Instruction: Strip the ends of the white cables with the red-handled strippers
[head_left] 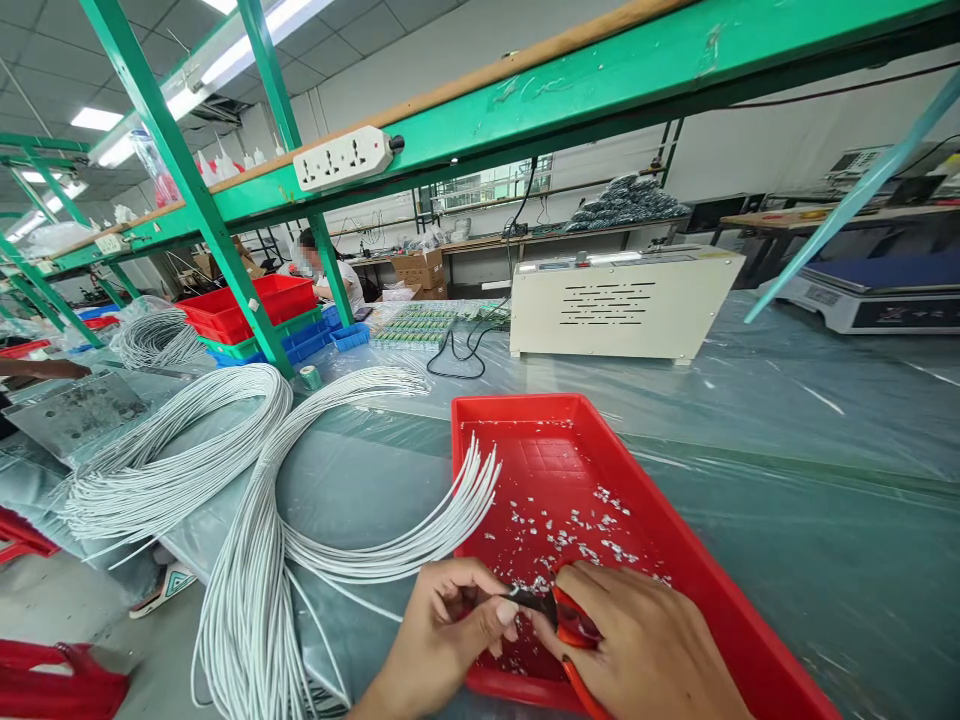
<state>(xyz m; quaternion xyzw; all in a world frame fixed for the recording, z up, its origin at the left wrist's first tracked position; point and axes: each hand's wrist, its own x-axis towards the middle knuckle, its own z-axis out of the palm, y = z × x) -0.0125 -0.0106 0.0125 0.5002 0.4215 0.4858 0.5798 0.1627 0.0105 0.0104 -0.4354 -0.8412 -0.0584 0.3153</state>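
The left hand [457,628] is pinched narrow, thumb against forefinger, on a thin white cable [365,603] whose end is mostly hidden by the fingers. The right hand [641,630] is closed around the orange handles of a pair of cutters [576,622]. Their dark blades point left and meet the left fingertips; whether they bite on the cable cannot be told.

Both hands are over the near end of a red tray [517,403], its floor littered with small white and silvery scraps [564,540]. To the left, a thick bundle of white cables [244,590] lies on the plastic-covered table [810,500], one branch curving right so its tips overlap the tray's left rim. Farther left is a looped coil of cables [180,455], with a small roll of tape [310,377] just beyond the bundle.

On the far side of the tray stands a cream machine [622,305] with slotted vents. Green circuit boards [416,328] lie to its left, and a scale [885,297] sits to its right. At far left, red, green and blue bins [259,305] are stacked near a seated person [351,285]. Overhead, a white power strip [341,160] is fixed to a green frame [480,125].
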